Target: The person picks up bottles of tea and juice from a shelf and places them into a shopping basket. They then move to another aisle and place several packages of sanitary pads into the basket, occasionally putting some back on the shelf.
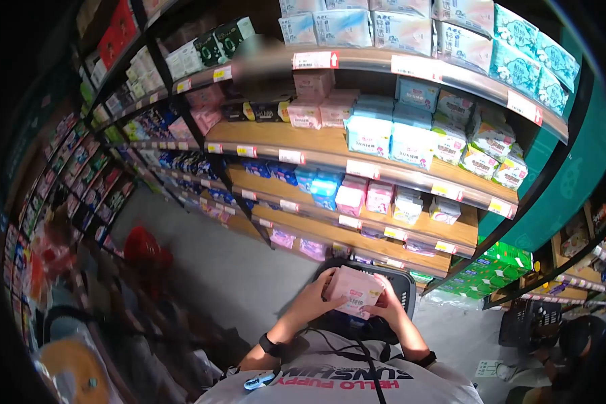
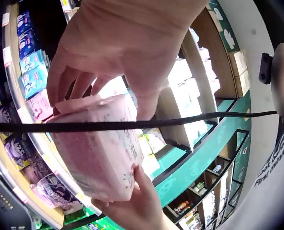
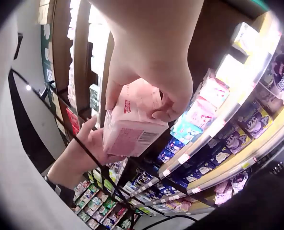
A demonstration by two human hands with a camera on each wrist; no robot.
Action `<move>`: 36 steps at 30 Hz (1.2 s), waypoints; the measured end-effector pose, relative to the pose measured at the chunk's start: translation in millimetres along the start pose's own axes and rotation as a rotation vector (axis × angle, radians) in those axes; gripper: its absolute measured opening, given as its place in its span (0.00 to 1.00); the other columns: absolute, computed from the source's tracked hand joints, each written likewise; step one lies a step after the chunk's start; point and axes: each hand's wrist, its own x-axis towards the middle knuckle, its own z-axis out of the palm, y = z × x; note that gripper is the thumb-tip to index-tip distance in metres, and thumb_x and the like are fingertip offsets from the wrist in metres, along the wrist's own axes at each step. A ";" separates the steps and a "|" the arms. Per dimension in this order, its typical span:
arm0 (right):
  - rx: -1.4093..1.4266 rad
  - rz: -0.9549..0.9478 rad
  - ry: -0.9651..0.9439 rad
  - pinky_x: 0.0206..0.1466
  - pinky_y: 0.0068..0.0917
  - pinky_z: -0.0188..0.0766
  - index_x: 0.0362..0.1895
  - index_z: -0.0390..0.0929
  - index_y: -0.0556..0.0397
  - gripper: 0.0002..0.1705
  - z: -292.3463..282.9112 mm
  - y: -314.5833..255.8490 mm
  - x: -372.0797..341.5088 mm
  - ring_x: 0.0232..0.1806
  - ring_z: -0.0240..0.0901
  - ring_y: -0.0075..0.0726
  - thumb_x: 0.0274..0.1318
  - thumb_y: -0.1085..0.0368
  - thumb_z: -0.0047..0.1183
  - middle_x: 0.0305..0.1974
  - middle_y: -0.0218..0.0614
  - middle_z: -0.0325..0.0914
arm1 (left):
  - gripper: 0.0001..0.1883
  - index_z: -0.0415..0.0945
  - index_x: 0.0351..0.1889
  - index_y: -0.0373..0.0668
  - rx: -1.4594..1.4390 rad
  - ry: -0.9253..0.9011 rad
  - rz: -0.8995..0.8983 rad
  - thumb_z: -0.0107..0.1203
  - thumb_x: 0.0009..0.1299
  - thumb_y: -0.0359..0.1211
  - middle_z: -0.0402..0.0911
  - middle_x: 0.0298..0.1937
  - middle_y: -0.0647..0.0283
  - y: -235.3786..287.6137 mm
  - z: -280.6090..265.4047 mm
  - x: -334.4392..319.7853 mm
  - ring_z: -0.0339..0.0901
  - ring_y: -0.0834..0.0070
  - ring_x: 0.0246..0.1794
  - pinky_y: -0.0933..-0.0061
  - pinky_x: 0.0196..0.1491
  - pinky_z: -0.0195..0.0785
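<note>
Pale grey shirt [image 1: 316, 397], pink "HELLO PUPPY" lettering [image 1: 296, 381]; black cable [image 1: 369, 360], black wristbands [image 1: 271, 346].

The pink pack [image 1: 357, 291] in the grip looks wrapped in thin plastic film, smooth with a soft sheen and slight creases. A matt black cable [image 2: 194, 119], apparently rubber or plastic coated, crosses in front of it. Just below the grip, the basket [image 1: 408, 289] looks like dark moulded plastic. Nearer the body, the shirt [image 1: 438, 387] is soft, matt cloth. Beyond the grip, shelf boards [image 1: 310, 137] show a smooth wood-look surface, their edge strips [image 1: 367, 60] have a smooth sheen, and blue packs [image 1: 323, 192] gleam like glossy film. Right of the grip, green cartons [image 1: 491, 266] have shiny printed sides with crumpled clear plastic [image 1: 458, 298] at their base. Left of it, the grey floor [image 1: 209, 215] looks smooth and mostly matt.
</note>
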 end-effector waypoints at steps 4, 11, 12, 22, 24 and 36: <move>-0.267 0.012 0.027 0.44 0.23 0.67 0.64 0.49 0.45 0.53 43.5 -11.0 48.5 0.46 0.64 0.27 0.32 0.80 0.64 0.54 0.36 0.59 | 0.44 0.49 0.65 0.43 -0.093 -0.011 0.054 0.65 0.52 0.33 0.71 0.50 0.53 -19.4 -55.8 24.2 0.72 0.69 0.46 0.70 0.49 0.66; -0.225 -0.217 0.183 0.41 0.20 0.66 0.68 0.35 0.47 0.52 84.0 -0.3 105.8 0.37 0.66 0.24 0.44 0.73 0.57 0.59 0.41 0.55 | 0.40 0.60 0.59 0.39 -0.031 0.077 0.275 0.68 0.47 0.28 0.71 0.50 0.61 -38.2 -157.7 88.9 0.68 0.74 0.51 0.73 0.50 0.65; -0.245 -0.199 0.254 0.40 0.19 0.66 0.68 0.37 0.48 0.49 84.7 -1.8 106.4 0.38 0.66 0.23 0.46 0.73 0.55 0.57 0.41 0.57 | 0.40 0.59 0.59 0.37 -0.312 0.083 0.299 0.68 0.47 0.29 0.70 0.52 0.60 -38.0 -168.2 112.7 0.68 0.72 0.52 0.72 0.51 0.65; -0.375 -0.089 0.558 0.40 0.17 0.65 0.61 0.54 0.49 0.33 75.0 0.1 61.8 0.35 0.66 0.20 0.50 0.73 0.51 0.43 0.33 0.69 | 0.43 0.54 0.61 0.38 0.070 0.456 0.646 0.68 0.47 0.29 0.72 0.51 0.49 39.5 -244.2 300.3 0.71 0.65 0.51 0.72 0.51 0.64; -0.374 -0.143 0.657 0.40 0.17 0.66 0.58 0.59 0.50 0.29 64.6 1.6 56.3 0.34 0.67 0.21 0.50 0.73 0.51 0.41 0.32 0.70 | 0.44 0.54 0.61 0.39 0.244 0.468 0.602 0.68 0.47 0.31 0.73 0.49 0.47 40.0 -235.4 319.4 0.72 0.62 0.49 0.70 0.50 0.65; -0.375 -0.086 0.675 0.44 0.17 0.65 0.49 0.69 0.55 0.17 58.8 0.8 34.6 0.39 0.68 0.19 0.53 0.71 0.49 0.37 0.29 0.72 | 0.29 0.60 0.50 0.37 0.169 0.471 0.516 0.61 0.52 0.34 0.69 0.48 0.47 -6.8 -201.4 382.2 0.67 0.53 0.49 0.60 0.51 0.60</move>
